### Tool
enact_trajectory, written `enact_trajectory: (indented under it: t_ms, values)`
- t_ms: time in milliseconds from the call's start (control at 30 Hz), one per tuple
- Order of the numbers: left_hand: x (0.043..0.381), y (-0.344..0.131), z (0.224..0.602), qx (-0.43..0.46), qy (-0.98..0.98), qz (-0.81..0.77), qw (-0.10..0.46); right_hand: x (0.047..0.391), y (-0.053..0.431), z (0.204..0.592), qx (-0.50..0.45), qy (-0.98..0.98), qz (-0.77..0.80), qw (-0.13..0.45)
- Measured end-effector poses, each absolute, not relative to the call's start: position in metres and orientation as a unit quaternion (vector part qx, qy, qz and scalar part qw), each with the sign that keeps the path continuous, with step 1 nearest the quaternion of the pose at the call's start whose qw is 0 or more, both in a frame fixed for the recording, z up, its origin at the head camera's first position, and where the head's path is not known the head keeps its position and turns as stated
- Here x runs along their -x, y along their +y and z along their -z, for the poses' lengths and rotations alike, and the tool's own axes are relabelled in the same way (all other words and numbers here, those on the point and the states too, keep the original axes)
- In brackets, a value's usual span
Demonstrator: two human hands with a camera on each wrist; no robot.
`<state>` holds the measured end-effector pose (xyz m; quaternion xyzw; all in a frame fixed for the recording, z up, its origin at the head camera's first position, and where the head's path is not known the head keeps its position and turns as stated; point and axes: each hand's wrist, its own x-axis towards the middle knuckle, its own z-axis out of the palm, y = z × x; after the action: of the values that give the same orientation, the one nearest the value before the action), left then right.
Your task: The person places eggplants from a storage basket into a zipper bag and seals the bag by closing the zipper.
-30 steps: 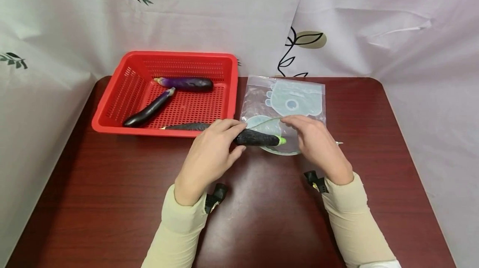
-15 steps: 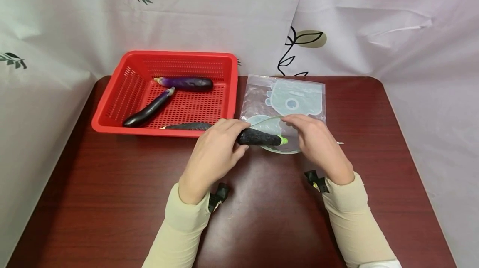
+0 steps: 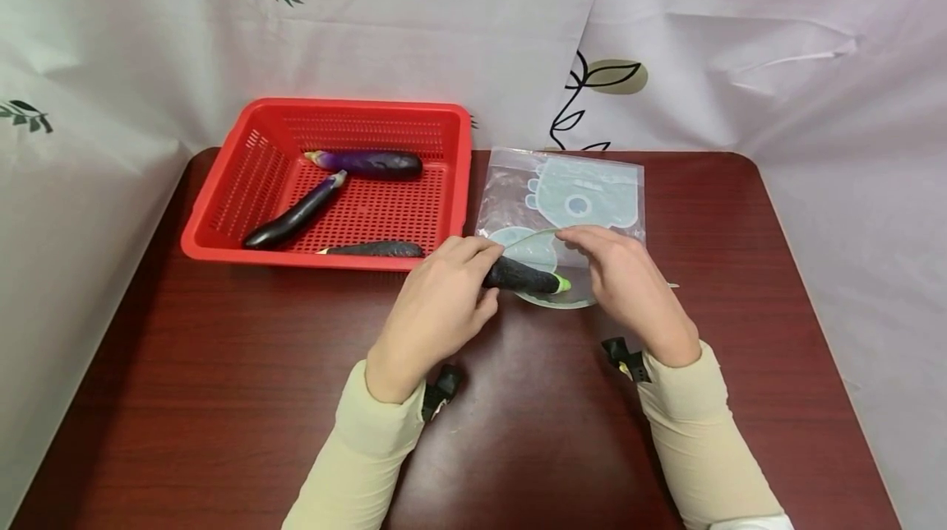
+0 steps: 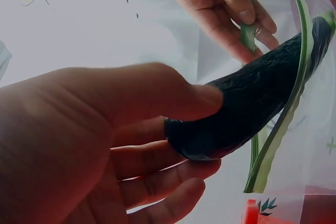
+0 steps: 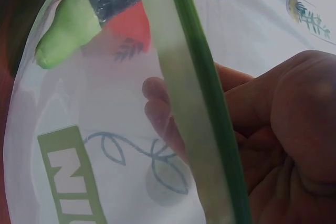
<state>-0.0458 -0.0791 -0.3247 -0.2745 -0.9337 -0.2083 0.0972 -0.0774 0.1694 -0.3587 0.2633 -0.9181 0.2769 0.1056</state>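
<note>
In my left hand (image 3: 444,304) I grip the blunt end of a dark eggplant (image 3: 524,275), thumb on one side and fingers on the other. Its bright green stem end points right. A clear zip bag (image 3: 584,197) with pale printed shapes lies beyond, its mouth lifted and spread. With my right hand (image 3: 629,283) I pinch the bag's green-striped edge (image 4: 302,72). The eggplant's far end passes behind that edge in the left wrist view. Through clear plastic, the green stem (image 5: 68,30) shows in the right wrist view.
A red plastic basket (image 3: 325,261) stands at the back left, beside the bag. It holds a purple eggplant (image 3: 370,163), a dark curved one (image 3: 296,211) and another (image 3: 377,249) by the near wall. Patterned white cloth (image 3: 414,20) hangs behind the brown table (image 3: 518,448).
My left hand has shifted a little to the right, carrying the eggplant further across the bag's mouth. The right hand stays in nearly the same place on the bag's edge.
</note>
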Motion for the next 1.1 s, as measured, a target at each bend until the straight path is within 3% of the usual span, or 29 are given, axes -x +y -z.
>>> enact_trajectory:
  t_ms: [1100]
  values:
    - [0.048, -0.067, 0.334, 0.319, -0.922, 0.196, 0.1, 0.076, 0.169, 0.357, -0.262, -0.919, -0.277, 0.104]
